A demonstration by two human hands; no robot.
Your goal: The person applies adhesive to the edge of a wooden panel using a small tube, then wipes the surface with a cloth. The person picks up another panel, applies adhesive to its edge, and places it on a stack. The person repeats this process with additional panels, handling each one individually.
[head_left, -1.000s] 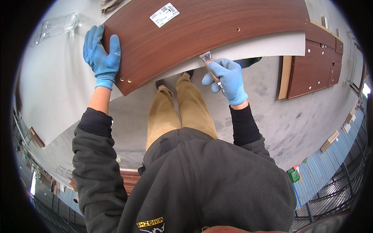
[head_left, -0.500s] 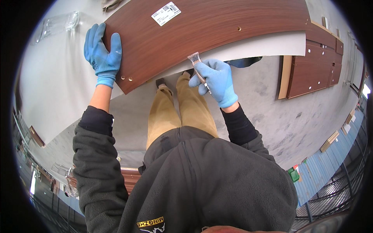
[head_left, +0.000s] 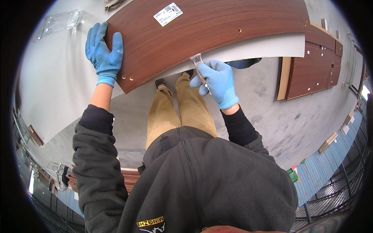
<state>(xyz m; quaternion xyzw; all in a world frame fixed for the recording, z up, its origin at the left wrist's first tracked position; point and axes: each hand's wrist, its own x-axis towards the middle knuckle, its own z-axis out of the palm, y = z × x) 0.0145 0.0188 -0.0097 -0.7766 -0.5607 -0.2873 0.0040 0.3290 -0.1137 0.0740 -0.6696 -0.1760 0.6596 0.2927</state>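
A wide, reddish-brown, wood-grained flat panel [head_left: 210, 33] is laid across the upper part of the view; a white printed paper label [head_left: 168, 14] is stuck to its face, and two small round holes [head_left: 131, 78] are seen by its near left corner. The blue-gloved left hand [head_left: 104, 54] is spread and unclenched at the panel's left end, thumb over the face, fingers stretched along the edge; nothing is gripped by it. A small, slim, see-through tube [head_left: 197, 59] with a flattened, flared end and brownish contents is grasped by the blue-gloved right hand [head_left: 219, 79], between thumb and curled fingers; the flared end is pointed away from the body, beside the panel's near edge, and whether it is touching cannot be told.

For good control, the panel is best steadied with broad, even pressure from the left palm; the tube is probably better pinched lightly than squeezed, since its thin wall seems likely to give; the right wrist should be kept loose, and the flared end should not be dragged over the wood-grained face, where a scuff could be left.
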